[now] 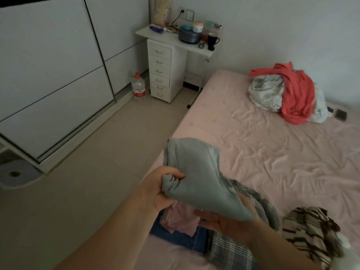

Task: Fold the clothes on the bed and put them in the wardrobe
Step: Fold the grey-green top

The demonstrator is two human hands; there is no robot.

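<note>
A folded grey-green garment [196, 172] is lifted above the near left edge of the bed [272, 152]. My left hand [161, 189] pinches its bunched left corner. Under its lower right part, my right hand [224, 221] lies palm up with fingers spread, supporting it. Below them on the pink sheet lie a pink garment [179, 219] on a folded blue one [179, 238], a grey plaid garment [233, 248] and a brown-and-cream striped one [311, 230]. A heap of red cloth [296, 94] and white cloth [266, 92] sits at the bed's far end. The white sliding-door wardrobe [54, 75] stands left.
A white drawer unit [161, 71] with a cluttered tabletop [175, 38] stands by the bed's far corner. A water bottle [138, 86] sits on the tiled floor [97, 152] beside it. Two small dark objects [340, 114] lie on the bed near the wall.
</note>
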